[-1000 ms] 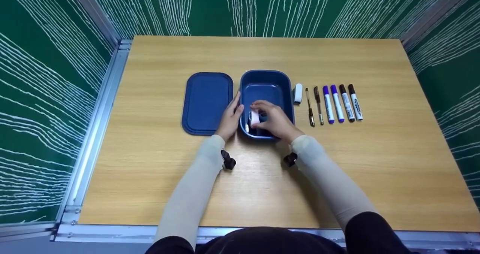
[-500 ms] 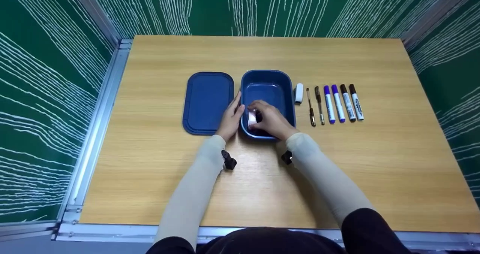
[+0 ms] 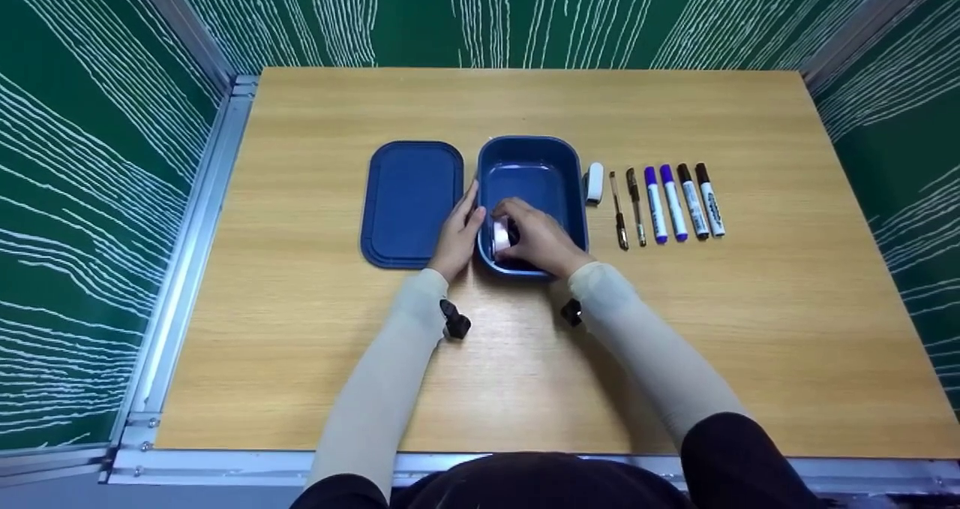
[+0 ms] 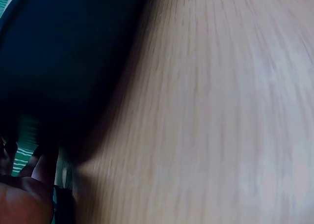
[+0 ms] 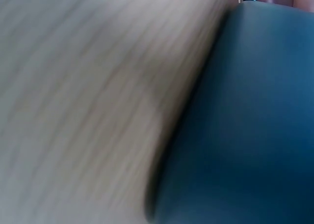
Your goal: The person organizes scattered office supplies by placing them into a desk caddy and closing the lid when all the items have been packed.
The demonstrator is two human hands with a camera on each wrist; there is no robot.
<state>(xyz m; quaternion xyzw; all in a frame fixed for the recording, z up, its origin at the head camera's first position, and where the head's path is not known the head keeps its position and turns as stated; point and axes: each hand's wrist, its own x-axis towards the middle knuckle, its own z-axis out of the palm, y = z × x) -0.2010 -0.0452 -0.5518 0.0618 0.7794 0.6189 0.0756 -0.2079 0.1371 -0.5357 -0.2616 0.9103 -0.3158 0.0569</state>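
Note:
In the head view a deep blue box (image 3: 534,149) stands lidless on the table. My left hand (image 3: 454,240) lies along its left wall with straight fingers, touching the side near the rim. My right hand (image 3: 541,237) reaches inside, at the near left corner. Between its thumb and fingers it grips a small pale pink thing (image 3: 500,235), mostly hidden by the hand, so I cannot tell its kind. The box wall (image 4: 68,52) fills the left wrist view's upper left, above some fingers. The right wrist view mostly shows the outer wall (image 5: 245,121).
A blue lid (image 3: 414,205) lies left of the box. To its right are a small white block with a dark side (image 3: 595,183), two slim pens (image 3: 619,212), two purple-capped markers (image 3: 656,207) and two dark-capped markers (image 3: 694,203). Green walls (image 3: 412,21) surround the wooden table (image 3: 787,306).
My right hand has moved a little left and lower inside the box with the pale pink thing, closer to the left wall. The left hand stays against the box.

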